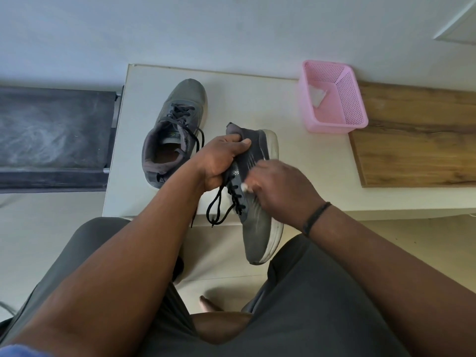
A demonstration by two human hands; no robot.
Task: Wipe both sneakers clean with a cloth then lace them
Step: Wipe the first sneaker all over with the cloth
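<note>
My left hand [222, 161] grips a grey sneaker [260, 228] by its collar and holds it on its side over the table's front edge, toe towards me. Its black laces [221, 207] hang loose. My right hand [280, 186] is on the sneaker's side with fingers curled around a small white bit, apparently a cloth [244, 186], mostly hidden under the hand. The second grey sneaker [177, 130] stands upright on the white table [252, 99], laced loosely, toe pointing away.
A pink perforated basket [332, 96] with a white piece inside stands at the table's back right, next to a wooden board [417, 135]. A dark bench or mat [54, 137] lies left of the table. My legs are below.
</note>
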